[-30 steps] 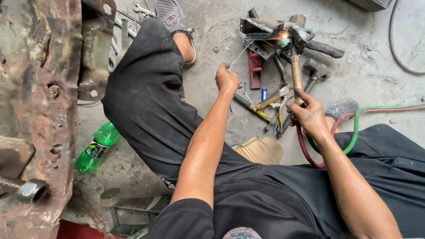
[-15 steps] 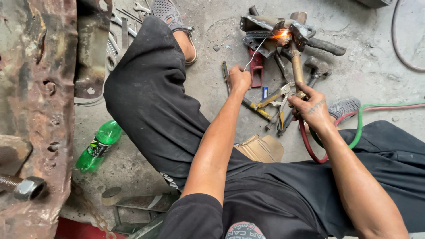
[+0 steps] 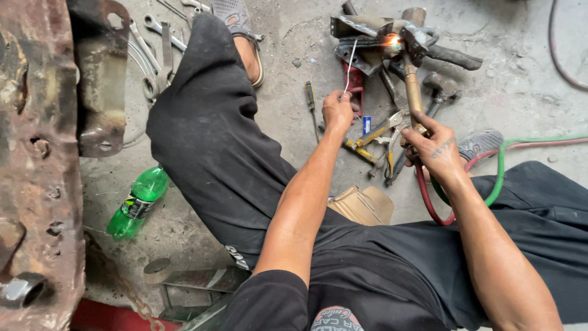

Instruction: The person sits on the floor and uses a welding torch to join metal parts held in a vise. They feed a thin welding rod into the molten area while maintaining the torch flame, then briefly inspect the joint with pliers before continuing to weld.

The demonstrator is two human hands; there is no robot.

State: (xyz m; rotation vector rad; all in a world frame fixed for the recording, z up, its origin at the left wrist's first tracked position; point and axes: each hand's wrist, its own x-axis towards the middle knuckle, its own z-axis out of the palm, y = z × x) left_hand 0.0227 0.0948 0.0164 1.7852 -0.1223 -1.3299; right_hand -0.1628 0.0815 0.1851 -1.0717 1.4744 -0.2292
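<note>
The filler rod rose thin and near upright from the pinched fingers of the left hand, its far tip just short of the flame on the dark metal bracket lying on the concrete floor. The right hand was closed around the brass torch, whose long tube ran away from its fingers to the same glowing spot, just right of the rod's tip.

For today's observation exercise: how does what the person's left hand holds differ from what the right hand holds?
The left hand pinches a thin pale wire rod, while the right hand grips a thick brass-coloured torch. The rod has no hoses; the torch side trails red and green hoses. A flame glows at the torch's tip, none on the rod. Both point at the dark metal part on the floor.
</note>
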